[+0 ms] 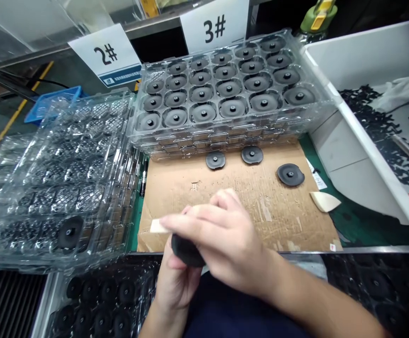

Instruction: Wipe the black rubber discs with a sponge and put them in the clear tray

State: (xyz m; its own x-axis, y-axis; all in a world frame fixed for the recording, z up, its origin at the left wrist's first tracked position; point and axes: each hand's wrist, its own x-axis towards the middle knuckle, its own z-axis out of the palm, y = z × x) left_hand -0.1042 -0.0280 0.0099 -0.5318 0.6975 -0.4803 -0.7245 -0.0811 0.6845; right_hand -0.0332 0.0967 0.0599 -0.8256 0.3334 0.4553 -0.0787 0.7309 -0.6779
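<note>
Left hand (180,284): closed around disc (187,251) | Right hand (225,230): narrow, holding white piece (158,226) over disc | Both: by near edge of cardboard (289,223)

Beyond the far edge of the green desk (357,218), black print reads "2#" on a white rectangular paper sign (105,54) whose blue lower band (120,76) carries illegible pale markings, and "3#" on a second white rectangular paper sign (215,29) to its right.

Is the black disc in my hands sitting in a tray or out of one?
Out: the left hand holds the black disc, with the right hand over it, apart from the clear trays.
</note>
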